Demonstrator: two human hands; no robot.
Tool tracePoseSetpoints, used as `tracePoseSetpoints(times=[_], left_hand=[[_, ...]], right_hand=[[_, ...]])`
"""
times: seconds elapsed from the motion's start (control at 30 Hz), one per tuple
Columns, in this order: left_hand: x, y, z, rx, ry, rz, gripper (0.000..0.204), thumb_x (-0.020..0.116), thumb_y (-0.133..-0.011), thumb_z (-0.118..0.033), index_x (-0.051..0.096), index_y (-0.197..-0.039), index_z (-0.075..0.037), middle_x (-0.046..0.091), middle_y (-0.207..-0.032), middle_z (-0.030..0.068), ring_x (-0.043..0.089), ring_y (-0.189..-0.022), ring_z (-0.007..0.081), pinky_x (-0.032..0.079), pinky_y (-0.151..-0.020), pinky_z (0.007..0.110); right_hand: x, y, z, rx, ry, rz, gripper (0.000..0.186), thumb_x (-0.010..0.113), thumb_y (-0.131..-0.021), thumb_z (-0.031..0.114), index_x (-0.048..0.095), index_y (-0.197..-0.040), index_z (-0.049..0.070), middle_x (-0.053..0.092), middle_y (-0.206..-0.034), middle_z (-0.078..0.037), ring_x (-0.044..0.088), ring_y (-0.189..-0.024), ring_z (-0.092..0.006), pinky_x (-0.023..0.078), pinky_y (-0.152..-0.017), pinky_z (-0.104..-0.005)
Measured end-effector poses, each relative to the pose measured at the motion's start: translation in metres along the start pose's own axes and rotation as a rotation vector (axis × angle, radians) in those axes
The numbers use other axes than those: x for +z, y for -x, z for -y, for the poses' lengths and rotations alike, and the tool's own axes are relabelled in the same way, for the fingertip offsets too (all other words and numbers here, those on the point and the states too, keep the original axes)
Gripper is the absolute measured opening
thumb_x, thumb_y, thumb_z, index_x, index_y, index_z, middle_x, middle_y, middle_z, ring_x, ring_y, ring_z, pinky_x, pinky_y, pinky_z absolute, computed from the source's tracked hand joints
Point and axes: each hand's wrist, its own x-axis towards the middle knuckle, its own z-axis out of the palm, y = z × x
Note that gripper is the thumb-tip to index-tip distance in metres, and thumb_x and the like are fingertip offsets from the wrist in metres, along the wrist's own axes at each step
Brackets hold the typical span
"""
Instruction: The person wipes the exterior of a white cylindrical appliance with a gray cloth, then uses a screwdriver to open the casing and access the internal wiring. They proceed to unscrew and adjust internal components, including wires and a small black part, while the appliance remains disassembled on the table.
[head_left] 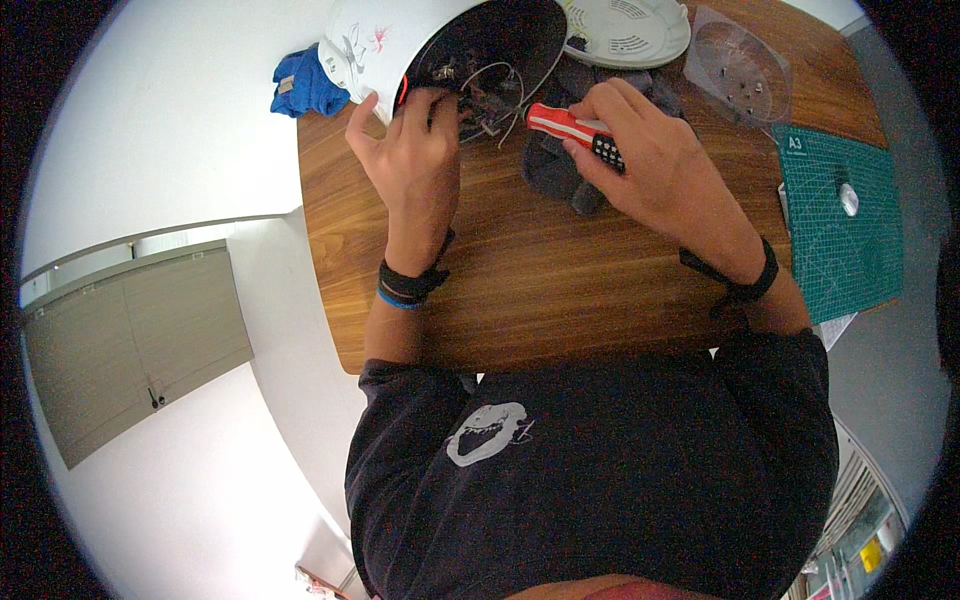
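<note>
A white, rounded appliance housing [372, 52] with a pink flower print lies tipped on its side, its open dark end facing me. Inside show loose wires and small metal parts [488, 108]. My left hand [418, 150] straddles the housing's rim, thumb outside and fingers curled into the opening; the fingertips are hidden. In my right hand [640, 145] is a screwdriver [562, 122] with a red, white and black handle, pointing left at the opening. Its tip is hard to make out among the wires. A dark grey cloth [552, 165] lies under the opening.
A white vented cover [632, 32] sits behind the right hand. Beside it, a clear plastic tray [745, 70] holds several small screws. At the right lies a green cutting mat [830, 245] with a small whitish object [848, 199]. A blue cloth [305, 86] is at the far left table edge.
</note>
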Motion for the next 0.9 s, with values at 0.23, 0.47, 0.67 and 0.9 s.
tracePoseSetpoints(times=[0.23, 0.47, 0.67, 0.9], left_hand=[[0.001, 0.001, 0.001, 0.005, 0.006, -0.013, 0.005, 0.080, -0.092, -0.015, 0.080, -0.097, -0.014, 0.075, -0.101, -0.0031, 0.073, -0.079, 0.0123, 0.043, -0.113, 0.051], [0.001, 0.001, 0.000, 0.010, 0.011, -0.007, 0.007, 0.075, -0.093, -0.011, 0.080, -0.097, -0.014, 0.075, -0.103, -0.0031, 0.074, -0.084, 0.0129, 0.042, -0.114, 0.051], [0.002, 0.005, 0.003, 0.012, 0.030, 0.014, 0.014, 0.072, -0.089, -0.004, 0.079, -0.098, -0.013, 0.074, -0.105, -0.0008, 0.075, -0.087, 0.0152, 0.041, -0.115, 0.054], [0.005, 0.006, 0.004, 0.012, 0.052, -0.016, 0.012, 0.070, -0.091, -0.004, 0.077, -0.096, -0.011, 0.074, -0.104, 0.0005, 0.075, -0.088, 0.0165, 0.041, -0.115, 0.055]], right_hand=[[0.005, 0.002, 0.002, 0.003, 0.045, 0.024, 0.028, 0.074, -0.102, 0.020, 0.056, -0.117, 0.005, 0.061, -0.105, -0.019, 0.071, -0.087, -0.0447, 0.062, -0.070, -0.0513], [0.024, 0.016, 0.017, -0.052, 0.065, 0.011, 0.025, 0.070, -0.103, 0.017, 0.057, -0.118, 0.002, 0.060, -0.107, -0.020, 0.068, -0.085, -0.0414, 0.063, -0.069, -0.0465], [0.014, 0.013, 0.027, -0.321, 0.283, 0.049, 0.033, 0.067, -0.095, 0.009, 0.064, -0.125, -0.001, 0.062, -0.117, -0.015, 0.064, -0.102, -0.0343, 0.060, -0.088, -0.0474], [0.020, 0.014, 0.027, -0.137, 0.116, -0.072, 0.040, 0.070, -0.097, 0.018, 0.066, -0.134, 0.002, 0.062, -0.119, -0.014, 0.066, -0.112, -0.0343, 0.061, -0.092, -0.0456]])
